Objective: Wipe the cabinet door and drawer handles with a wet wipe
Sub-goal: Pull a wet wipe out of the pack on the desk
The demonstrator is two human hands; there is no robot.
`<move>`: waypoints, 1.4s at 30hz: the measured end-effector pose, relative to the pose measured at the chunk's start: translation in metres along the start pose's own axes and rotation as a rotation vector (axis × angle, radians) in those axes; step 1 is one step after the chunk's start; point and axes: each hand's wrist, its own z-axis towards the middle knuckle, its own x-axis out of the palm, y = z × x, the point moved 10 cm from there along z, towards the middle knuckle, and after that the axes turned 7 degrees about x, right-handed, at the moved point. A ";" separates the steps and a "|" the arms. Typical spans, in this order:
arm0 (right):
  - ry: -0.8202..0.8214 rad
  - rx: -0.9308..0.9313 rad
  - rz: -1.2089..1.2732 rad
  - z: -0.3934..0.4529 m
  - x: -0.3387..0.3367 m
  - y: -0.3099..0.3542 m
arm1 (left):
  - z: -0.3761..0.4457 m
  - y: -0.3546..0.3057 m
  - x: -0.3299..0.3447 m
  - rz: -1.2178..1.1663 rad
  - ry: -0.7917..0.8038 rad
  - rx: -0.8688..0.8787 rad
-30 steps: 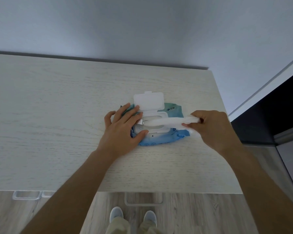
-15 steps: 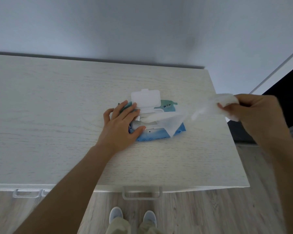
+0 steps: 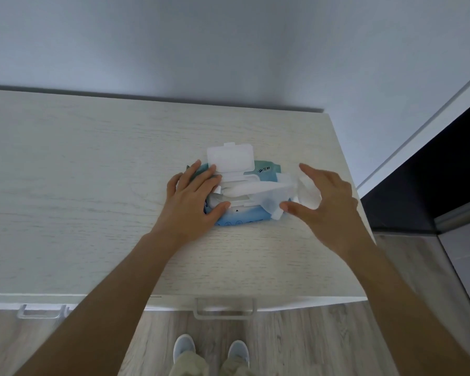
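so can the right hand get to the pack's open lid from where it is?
Probably yes. The right hand is beside the wet wipe pack, and the flip lid stands open at the far edge with nothing over it. The pulled-out wipe lies between, though, and the hand's fingers are around its end.

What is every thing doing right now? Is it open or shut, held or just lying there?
Wipe pack: lies flat on the cabinet top, pressed down.
Pack lid: flipped open.
Wet wipe: partly out of the opening, one end bunched.
Left hand: flat on the pack.
Right hand: fingers spread by the wipe's bunched end; grip unclear.
Drawer handles: untouched.
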 end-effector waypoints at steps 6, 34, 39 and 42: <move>-0.149 -0.168 0.228 0.005 0.012 0.024 | 0.000 0.000 0.001 -0.079 -0.005 0.011; -0.271 -0.465 0.015 0.002 0.043 0.070 | -0.001 0.006 -0.007 -0.457 -0.138 -0.241; -0.196 -0.493 0.051 -0.003 0.062 0.074 | -0.005 0.010 -0.010 -0.625 -0.193 -0.326; -0.168 -0.469 0.003 -0.004 0.069 0.074 | -0.005 0.012 -0.011 -0.659 -0.217 -0.353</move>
